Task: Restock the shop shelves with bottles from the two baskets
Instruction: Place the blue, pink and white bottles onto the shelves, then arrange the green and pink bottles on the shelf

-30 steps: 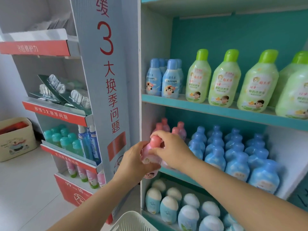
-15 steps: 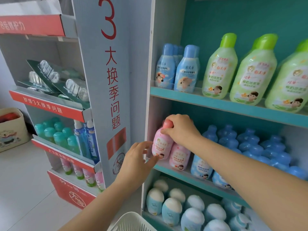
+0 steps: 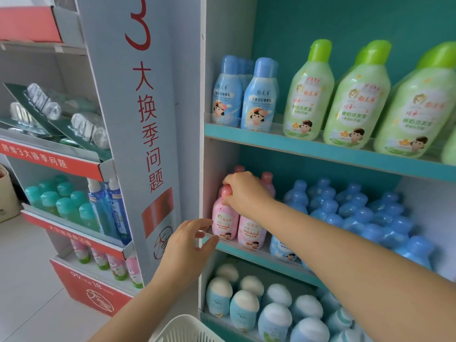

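Observation:
A pink bottle (image 3: 224,218) stands at the far left of the middle teal shelf (image 3: 249,253), beside a second pink bottle (image 3: 251,234). My right hand (image 3: 244,191) grips the cap of the left pink bottle from above. My left hand (image 3: 190,245) hovers just in front of the shelf's left corner, fingers loosely curved and holding nothing. More pink bottles stand behind, partly hidden by my right hand. A white basket (image 3: 182,328) shows its rim at the bottom edge.
Blue bottles (image 3: 357,213) fill the rest of the middle shelf. Green bottles (image 3: 355,95) and light blue bottles (image 3: 256,95) stand on the upper shelf, white-capped bottles (image 3: 244,307) below. A grey and red cardboard display (image 3: 138,134) stands to the left.
The pink bottle went from both hands onto the middle shelf's left end. My left hand let go and dropped back in front of the shelf edge. My right hand stays on the cap.

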Demonstrator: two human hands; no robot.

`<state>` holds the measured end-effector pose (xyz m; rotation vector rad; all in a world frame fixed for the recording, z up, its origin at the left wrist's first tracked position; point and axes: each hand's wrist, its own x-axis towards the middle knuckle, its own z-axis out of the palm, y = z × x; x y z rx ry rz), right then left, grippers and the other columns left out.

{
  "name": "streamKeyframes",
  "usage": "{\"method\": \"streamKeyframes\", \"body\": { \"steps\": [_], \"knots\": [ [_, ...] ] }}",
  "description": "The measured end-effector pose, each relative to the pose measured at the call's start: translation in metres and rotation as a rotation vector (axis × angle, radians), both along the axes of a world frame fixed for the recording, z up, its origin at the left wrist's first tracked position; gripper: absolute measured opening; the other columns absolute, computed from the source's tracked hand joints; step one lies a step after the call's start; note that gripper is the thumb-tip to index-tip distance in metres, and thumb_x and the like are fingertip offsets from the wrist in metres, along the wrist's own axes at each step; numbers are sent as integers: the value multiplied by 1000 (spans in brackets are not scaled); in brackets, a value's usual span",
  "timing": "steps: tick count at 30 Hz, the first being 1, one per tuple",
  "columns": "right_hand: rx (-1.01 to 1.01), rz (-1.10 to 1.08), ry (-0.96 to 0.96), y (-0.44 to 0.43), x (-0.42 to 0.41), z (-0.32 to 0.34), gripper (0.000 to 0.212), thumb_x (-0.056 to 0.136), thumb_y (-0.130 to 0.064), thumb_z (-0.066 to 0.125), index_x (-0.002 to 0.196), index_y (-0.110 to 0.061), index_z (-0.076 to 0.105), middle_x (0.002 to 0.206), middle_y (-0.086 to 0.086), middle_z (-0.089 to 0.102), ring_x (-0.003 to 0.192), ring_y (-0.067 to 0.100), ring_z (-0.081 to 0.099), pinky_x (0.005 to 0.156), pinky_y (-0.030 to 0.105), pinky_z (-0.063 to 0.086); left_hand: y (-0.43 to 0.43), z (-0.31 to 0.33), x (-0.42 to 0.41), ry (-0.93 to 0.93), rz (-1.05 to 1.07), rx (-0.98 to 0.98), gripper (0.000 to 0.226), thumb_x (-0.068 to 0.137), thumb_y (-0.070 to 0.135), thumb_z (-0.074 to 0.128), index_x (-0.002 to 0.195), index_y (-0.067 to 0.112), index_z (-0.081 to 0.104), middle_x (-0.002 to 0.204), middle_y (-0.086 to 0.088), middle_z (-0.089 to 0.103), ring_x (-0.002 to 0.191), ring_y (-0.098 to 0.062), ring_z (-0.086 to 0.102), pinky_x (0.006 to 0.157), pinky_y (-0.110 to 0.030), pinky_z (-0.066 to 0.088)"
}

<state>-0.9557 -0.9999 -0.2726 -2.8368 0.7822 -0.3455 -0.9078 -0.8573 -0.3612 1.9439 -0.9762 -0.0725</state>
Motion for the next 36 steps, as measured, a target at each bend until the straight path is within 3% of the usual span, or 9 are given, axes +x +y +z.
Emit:
{"method": "streamKeyframes", "body": {
  "steps": [2, 4, 8, 13, 20, 25, 28, 32, 36],
  "knots": [
    [-32, -4, -97, 5, -7, 3, 28, 89, -17, 55, 117, -13, 60, 116, 6, 55, 103, 24, 56, 78, 28, 39, 3, 3, -5, 18, -1, -5, 29, 86, 25, 63, 115, 26, 59, 109, 10, 57, 93, -1, 56, 76, -14, 45],
    [0, -14, -266, 11, -23, 4, 29, 87, -15, 60, 116, -16, 62, 116, 3, 57, 105, 23, 56, 86, 33, 43, 4, 6, -12, 45, -15, -36, 23, 86, 23, 64, 109, 26, 62, 106, 10, 62, 91, 1, 58, 78, -16, 46],
    [77, -32, -450, 22, -82, -4, 28, 80, -3, 64, 106, -12, 68, 108, 5, 63, 99, 21, 60, 88, 36, 49, 0, 7, -35, 71, -88, -85, 17, 85, 21, 64, 102, 25, 65, 95, 18, 64, 88, 4, 60, 68, -7, 45],
    [88, -153, -417, 27, -173, -13, 32, 78, 1, 64, 107, -11, 67, 106, 4, 63, 96, 18, 61, 87, 39, 51, -11, 1, -84, 162, -216, -79, 16, 85, 20, 65, 99, 28, 62, 93, 18, 63, 88, 6, 58, 76, -13, 47],
    [73, -410, -432, 43, -292, -11, 30, 82, -4, 65, 112, -10, 65, 111, 1, 59, 93, 12, 58, 89, 26, 48, -21, 4, -163, 130, -395, -24, 19, 85, 19, 65, 104, 18, 65, 94, 7, 65, 85, -3, 60, 71, -8, 40],
    [88, -578, -391, 76, -376, -16, 33, 86, -8, 64, 118, -13, 61, 117, 3, 59, 100, 15, 58, 92, 32, 49, -16, 10, -226, 84, -504, 34, 20, 86, 20, 64, 105, 15, 66, 87, 6, 63, 85, -12, 59, 78, -19, 39],
    [98, -658, -404, 96, -424, -19, 34, 86, -7, 63, 119, -12, 60, 119, 3, 59, 101, 15, 59, 93, 31, 48, -9, 13, -262, 49, -557, 56, 18, 86, 21, 64, 104, 16, 66, 80, 4, 61, 81, -16, 59, 75, -21, 39],
    [79, -730, -418, 113, -481, -23, 35, 84, -5, 65, 118, -11, 62, 116, 3, 62, 96, 17, 61, 87, 24, 48, 1, 11, -306, 17, -597, 42, 13, 86, 22, 64, 98, 20, 67, 69, 7, 54, 65, -4, 52, 58, -8, 36],
    [75, -768, -441, 123, -528, -36, 35, 83, -6, 67, 117, -11, 63, 113, 4, 64, 95, 16, 62, 85, 23, 49, 6, 7, -346, -17, -630, 58, 15, 85, 23, 64, 99, 19, 67, 66, 7, 55, 60, -4, 50, 58, -10, 36]
  ]
}}
